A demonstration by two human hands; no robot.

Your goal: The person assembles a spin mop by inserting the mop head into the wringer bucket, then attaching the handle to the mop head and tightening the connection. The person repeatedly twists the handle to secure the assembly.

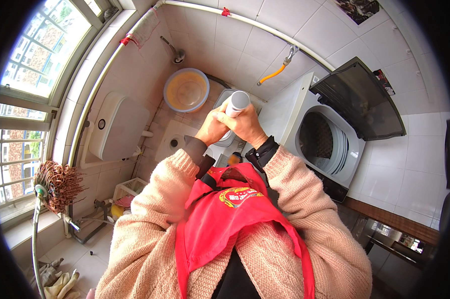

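Both my hands are raised in front of me around a white cylindrical bottle [239, 101] with a pale grey round end facing up. My left hand [212, 128] closes on its left and lower side. From the right, my right hand [250, 127] wraps round it, and the two hands touch. The bottle's lower part is hidden by my fingers, so its exact kind does not show. Behind and below the hands is a pale grey tub [224, 95], partly covered by them.
To the right stands a top-loading washing machine [329, 139] with its dark lid [362, 102] raised. A round plastic basin [186, 89] sits at the far wall. An orange hose [272, 75] hangs from a tap. At left are a white cistern [118, 127] and a brown mop [60, 187].
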